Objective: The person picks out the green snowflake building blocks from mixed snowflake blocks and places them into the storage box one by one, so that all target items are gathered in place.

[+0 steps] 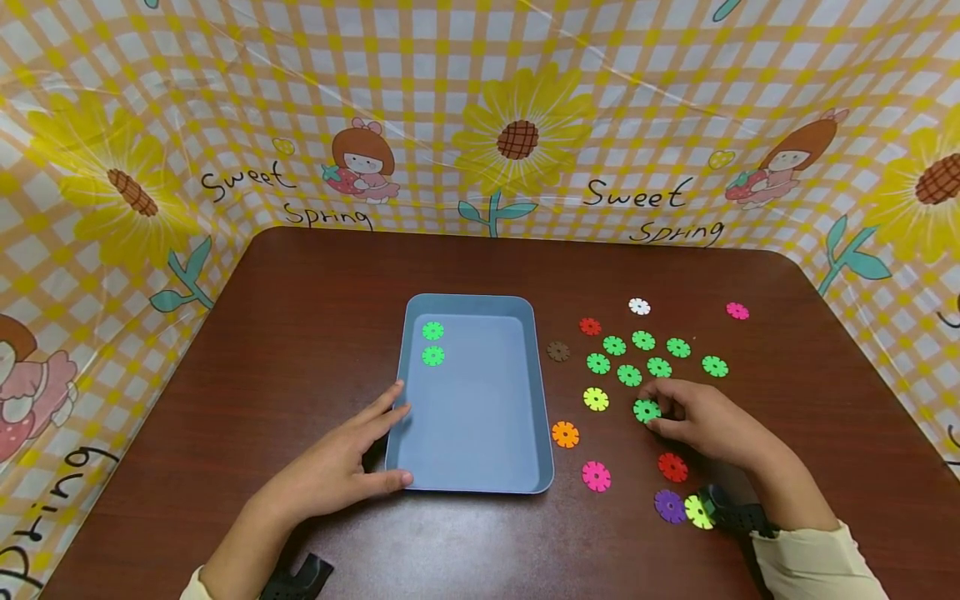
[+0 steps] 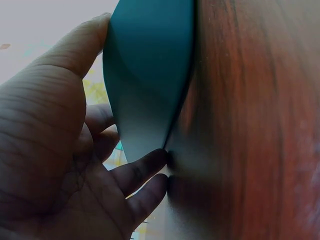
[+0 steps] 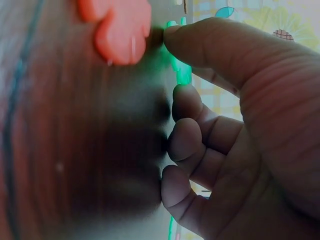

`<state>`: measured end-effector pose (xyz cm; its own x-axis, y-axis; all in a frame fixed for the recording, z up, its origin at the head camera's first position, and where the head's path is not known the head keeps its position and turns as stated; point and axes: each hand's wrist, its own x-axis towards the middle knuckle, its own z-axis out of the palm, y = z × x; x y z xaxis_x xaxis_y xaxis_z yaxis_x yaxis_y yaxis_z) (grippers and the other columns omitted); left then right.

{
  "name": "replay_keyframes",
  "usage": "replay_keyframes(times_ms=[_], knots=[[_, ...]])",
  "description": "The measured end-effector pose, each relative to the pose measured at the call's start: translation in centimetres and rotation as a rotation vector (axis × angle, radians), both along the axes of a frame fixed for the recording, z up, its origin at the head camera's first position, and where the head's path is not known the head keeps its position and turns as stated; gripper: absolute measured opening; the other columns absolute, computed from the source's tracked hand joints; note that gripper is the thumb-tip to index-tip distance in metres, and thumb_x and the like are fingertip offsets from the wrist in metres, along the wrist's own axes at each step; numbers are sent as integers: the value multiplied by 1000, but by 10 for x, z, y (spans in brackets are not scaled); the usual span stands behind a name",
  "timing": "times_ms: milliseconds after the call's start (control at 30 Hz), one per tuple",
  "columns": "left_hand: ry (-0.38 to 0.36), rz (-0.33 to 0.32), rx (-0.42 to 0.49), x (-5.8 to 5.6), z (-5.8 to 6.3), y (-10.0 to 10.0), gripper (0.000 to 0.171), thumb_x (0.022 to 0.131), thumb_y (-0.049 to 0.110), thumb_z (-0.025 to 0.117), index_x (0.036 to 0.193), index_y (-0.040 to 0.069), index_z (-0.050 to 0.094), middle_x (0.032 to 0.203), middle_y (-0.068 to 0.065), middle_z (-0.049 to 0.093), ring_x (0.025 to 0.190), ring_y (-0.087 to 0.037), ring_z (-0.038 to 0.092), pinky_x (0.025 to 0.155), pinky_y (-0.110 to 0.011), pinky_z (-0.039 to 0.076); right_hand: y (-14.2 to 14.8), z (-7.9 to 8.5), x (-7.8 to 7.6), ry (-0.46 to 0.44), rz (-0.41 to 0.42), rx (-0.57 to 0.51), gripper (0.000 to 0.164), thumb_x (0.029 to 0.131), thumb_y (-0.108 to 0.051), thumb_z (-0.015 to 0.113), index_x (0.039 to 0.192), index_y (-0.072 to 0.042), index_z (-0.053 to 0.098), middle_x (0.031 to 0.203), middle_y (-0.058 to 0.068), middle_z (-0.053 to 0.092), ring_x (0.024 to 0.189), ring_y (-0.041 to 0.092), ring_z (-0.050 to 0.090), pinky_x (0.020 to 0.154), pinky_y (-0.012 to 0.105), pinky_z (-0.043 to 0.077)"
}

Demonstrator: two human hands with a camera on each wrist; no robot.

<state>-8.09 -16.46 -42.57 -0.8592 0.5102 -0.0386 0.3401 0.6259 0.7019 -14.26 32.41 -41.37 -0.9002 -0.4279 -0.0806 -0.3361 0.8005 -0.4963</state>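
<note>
My right hand (image 1: 708, 421) is low over the table's right side, pinching a green notched disc (image 1: 647, 411) between thumb and fingers. In the right wrist view, the thumb lies against that green disc (image 3: 184, 75) while curled fingers rest near the wood. My left hand (image 1: 326, 471) spreads along the left side of a blue-grey tray (image 1: 543, 433), its thumb and fingertips touching the rim. Inside the tray, near its upper left, lie two green discs (image 1: 432, 356), one above the other. Several more green discs (image 1: 629, 376) lie just beyond my right hand.
Around the green group lie a brown disc (image 1: 558, 351), red disc (image 1: 590, 326), white disc (image 1: 639, 307) and yellow disc (image 1: 596, 399). Nearer are orange (image 1: 566, 434), pink (image 1: 596, 476) and purple discs (image 1: 670, 506). A checked cloth (image 1: 420, 50) hangs behind the brown table (image 1: 315, 317).
</note>
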Motion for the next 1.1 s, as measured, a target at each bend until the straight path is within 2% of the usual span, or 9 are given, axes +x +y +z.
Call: replay_keyframes(times_ms=[300,600,767,1100], knots=[[-7,7,1,1,0,0,93,84,67,65,155,14,36,166,8,10,148,-17,20,112,-50,31,0,0,0,36,21,-7,27,85,-14,79,109,-19,68,77,-8,48,68,6,45,59,25,39],[-2,6,0,1,1,0,92,85,65,67,155,13,37,166,7,11,148,-17,20,112,-50,30,1,0,-1,57,32,7,28,83,-14,81,105,-19,64,81,-10,51,74,6,48,64,27,44],[-3,4,2,0,1,1,89,86,59,70,155,13,37,166,6,11,148,-17,20,112,-51,30,1,1,-1,40,27,13,28,85,-15,80,107,-19,64,76,-10,50,67,5,47,60,26,42],[1,0,2,1,1,0,92,85,65,65,155,13,36,166,7,10,148,-16,20,112,-50,31,1,1,-1,24,14,31,30,88,-11,74,116,-18,66,69,-10,48,62,4,46,57,25,39]])
